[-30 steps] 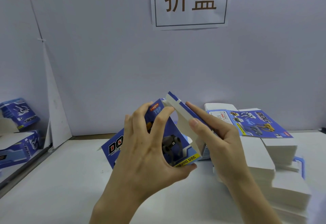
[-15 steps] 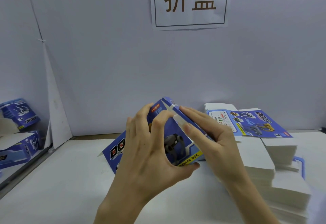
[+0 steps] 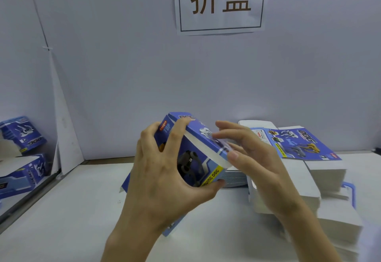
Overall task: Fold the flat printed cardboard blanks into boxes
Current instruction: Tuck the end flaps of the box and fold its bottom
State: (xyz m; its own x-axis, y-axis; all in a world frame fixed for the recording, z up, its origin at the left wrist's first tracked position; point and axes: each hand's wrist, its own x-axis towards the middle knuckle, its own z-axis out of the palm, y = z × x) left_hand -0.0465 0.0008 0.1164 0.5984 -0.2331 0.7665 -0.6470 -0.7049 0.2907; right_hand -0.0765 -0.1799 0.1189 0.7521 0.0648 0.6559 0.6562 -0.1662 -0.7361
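A blue printed box (image 3: pixel 193 158) with a robot dog picture is held above the white table, half formed, its side panel turned up toward me. My left hand (image 3: pixel 162 179) grips it from the near side, fingers curled over the top edge and thumb under the bottom corner. My right hand (image 3: pixel 247 158) lies against the right side panel with straight fingers pressing it. A stack of flat blanks (image 3: pixel 292 144), printed side up on top, sits to the right behind my right hand.
More stacked white blanks (image 3: pixel 329 216) fill the table's right side. Folded blue boxes (image 3: pixel 22 135) lie at the far left behind a low edge. A paper sign (image 3: pixel 220 1) hangs on the back wall. Bare table (image 3: pixel 61 210) lies at the front left.
The white flap that stood open has been folded down against the box. My right hand's fingers moved from pinching the flap to pressing flat on the side panel.
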